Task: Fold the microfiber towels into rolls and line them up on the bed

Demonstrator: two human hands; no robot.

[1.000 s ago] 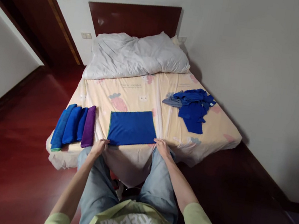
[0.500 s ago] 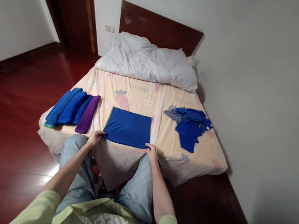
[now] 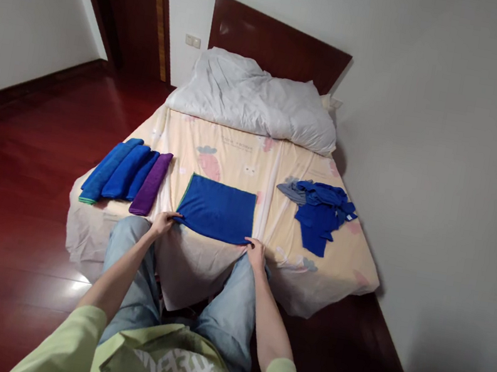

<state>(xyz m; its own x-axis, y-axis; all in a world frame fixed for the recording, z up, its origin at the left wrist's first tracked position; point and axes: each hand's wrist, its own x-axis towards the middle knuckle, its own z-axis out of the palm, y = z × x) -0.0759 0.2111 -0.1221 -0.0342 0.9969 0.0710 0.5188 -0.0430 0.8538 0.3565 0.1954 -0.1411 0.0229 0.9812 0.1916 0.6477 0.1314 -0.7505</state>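
A blue towel (image 3: 216,209) with a green-edged left side lies flat as a rectangle near the front edge of the bed. My left hand (image 3: 163,222) pinches its near left corner. At the near right corner, my right hand (image 3: 256,254) has its fingers closed on the cloth. The near edge between the hands sags slightly toward me. To the left lies a row of folded blue towels (image 3: 125,173), with a folded purple towel (image 3: 151,184) at its right end. A rumpled pile of blue cloths (image 3: 318,210) sits on the right, with a grey cloth (image 3: 293,189) at its left.
The bed (image 3: 235,153) has a cream patterned sheet hanging over its front edge. A grey-white quilt (image 3: 258,99) is bunched below the dark headboard (image 3: 277,41). A white wall (image 3: 431,178) stands to the right, and reddish wooden floor (image 3: 15,185) extends left.
My view has shifted slightly, so the bed appears a little further right. Both hands still hold the towel's near corners, and the near edge looks slightly more bowed.
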